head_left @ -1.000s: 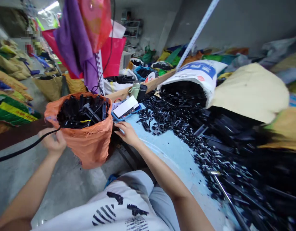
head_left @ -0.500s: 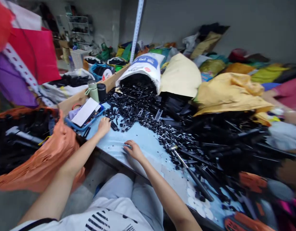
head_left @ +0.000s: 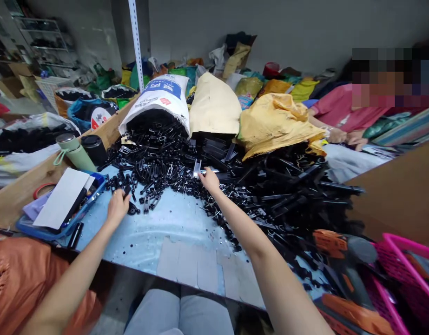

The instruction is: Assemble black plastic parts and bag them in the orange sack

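Note:
My left hand (head_left: 117,205) is closed at the left of the bench, with a small black part (head_left: 127,190) at its fingertips. Loose black parts (head_left: 144,172) lie just past it. Farther right, my right hand (head_left: 211,181) reaches over the heap, thumb and fingers slightly apart. Its fingertips are at a grey channel-shaped piece (head_left: 197,167), and I cannot make out a firm hold on it. Long dark strips (head_left: 217,153) lie behind that hand.
A blue tray (head_left: 92,197), green flask (head_left: 76,151) and black cup (head_left: 94,148) stand left. White (head_left: 161,93), cream (head_left: 214,102) and yellow (head_left: 280,123) sacks line the back. An orange power drill (head_left: 331,244) and pink basket (head_left: 409,260) are right. A co-worker in pink (head_left: 350,111) sits beyond.
The view has turned right and nearer the bench. My left hand has moved forward onto a small black part; my right hand has stretched from the bare sheet into the heap.

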`<action>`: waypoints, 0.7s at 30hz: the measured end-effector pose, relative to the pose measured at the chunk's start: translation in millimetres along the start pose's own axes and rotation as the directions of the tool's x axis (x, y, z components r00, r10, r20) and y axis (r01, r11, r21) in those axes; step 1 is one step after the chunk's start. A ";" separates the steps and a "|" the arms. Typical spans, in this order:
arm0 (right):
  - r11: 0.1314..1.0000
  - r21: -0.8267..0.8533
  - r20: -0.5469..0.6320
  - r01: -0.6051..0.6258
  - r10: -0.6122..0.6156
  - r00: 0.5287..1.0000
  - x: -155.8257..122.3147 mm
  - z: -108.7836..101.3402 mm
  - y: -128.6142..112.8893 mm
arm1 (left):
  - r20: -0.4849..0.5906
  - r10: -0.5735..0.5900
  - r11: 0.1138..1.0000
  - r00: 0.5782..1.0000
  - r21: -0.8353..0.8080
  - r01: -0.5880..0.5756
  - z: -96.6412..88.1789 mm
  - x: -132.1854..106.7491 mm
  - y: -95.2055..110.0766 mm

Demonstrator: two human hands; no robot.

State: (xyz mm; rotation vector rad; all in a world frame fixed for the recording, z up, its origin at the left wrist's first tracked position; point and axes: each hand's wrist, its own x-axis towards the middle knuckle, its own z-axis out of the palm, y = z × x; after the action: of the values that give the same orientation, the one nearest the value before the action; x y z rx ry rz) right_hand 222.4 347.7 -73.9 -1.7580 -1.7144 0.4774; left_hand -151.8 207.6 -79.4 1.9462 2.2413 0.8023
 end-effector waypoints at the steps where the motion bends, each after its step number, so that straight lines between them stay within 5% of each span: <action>1: 0.996 0.049 -0.030 -0.068 0.070 0.997 15.0 6.9 -5.8 | 0.008 0.020 0.998 1.000 -0.065 -0.019 -0.4 -12.4 14.0; 5: 0.908 0.331 -0.011 -0.257 0.276 0.961 51.7 22.6 -24.9 | 0.115 0.086 0.944 0.990 -0.326 -0.045 -3.0 -67.2 62.2; 10: 0.824 0.510 0.063 -0.245 0.249 0.967 39.9 4.7 -24.3 | 0.268 0.053 0.891 0.962 -0.448 0.075 -7.1 -118.5 75.6; 13: 0.774 0.600 0.131 -0.200 0.152 0.980 -2.9 -17.3 -21.8 | 0.353 0.012 0.848 0.936 -0.499 0.177 -6.0 -140.1 75.5; 16: 0.773 0.632 0.217 -0.056 -0.106 0.970 -68.3 -37.2 -26.0 | 0.396 0.005 0.786 0.918 -0.570 0.242 -3.5 -159.0 82.3; 18: 0.858 0.504 0.226 0.098 -0.240 0.944 -117.5 -44.4 -29.9 | 0.395 0.014 0.751 0.918 -0.611 0.252 -2.3 -170.0 89.8; 21: 0.958 0.069 0.330 0.277 -0.284 0.900 -188.8 -41.9 -32.5 | 0.384 0.024 0.725 0.923 -0.642 0.249 -3.6 -183.8 100.7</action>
State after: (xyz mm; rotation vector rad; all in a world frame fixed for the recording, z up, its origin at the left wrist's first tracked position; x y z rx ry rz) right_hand 208.6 153.2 -53.4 -1.4386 -2.1532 0.6939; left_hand -25.8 40.2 -85.5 1.4256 1.5099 0.9642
